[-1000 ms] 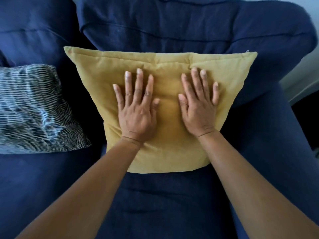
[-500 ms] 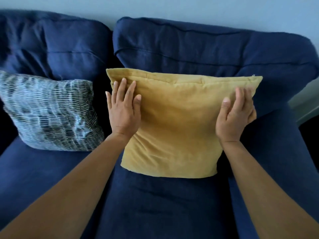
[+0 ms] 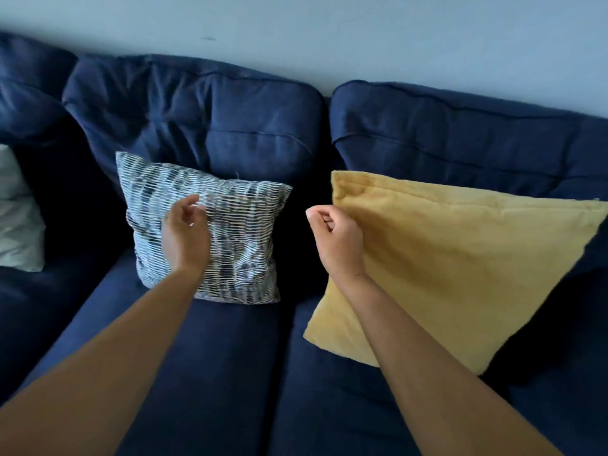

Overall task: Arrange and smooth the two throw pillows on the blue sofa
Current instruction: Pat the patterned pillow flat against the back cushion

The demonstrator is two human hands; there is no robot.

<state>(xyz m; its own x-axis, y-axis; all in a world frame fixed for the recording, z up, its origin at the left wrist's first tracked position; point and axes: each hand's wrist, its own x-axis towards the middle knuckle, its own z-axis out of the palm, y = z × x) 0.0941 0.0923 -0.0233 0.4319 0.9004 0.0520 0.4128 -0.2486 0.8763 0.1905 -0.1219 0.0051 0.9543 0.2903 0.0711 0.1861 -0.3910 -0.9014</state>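
A mustard-yellow throw pillow leans against the right back cushion of the blue sofa, tilted with its lower corner toward me. A black-and-white striped throw pillow stands against the middle back cushion, somewhat rumpled. My left hand hovers in front of the striped pillow's left half, fingers loosely curled and apart, holding nothing. My right hand sits at the yellow pillow's left edge, curled into a loose fist with nothing visible in it. A dark gap of sofa separates the two pillows.
A pale grey-white cushion lies at the far left of the sofa. Plump blue back cushions run along a light wall. Bare seat cushion stretches in front of both pillows.
Both hands have come off the yellow pillow and curled. The view has swung left, so the striped pillow sits mid-frame, and my left hand is now over it.
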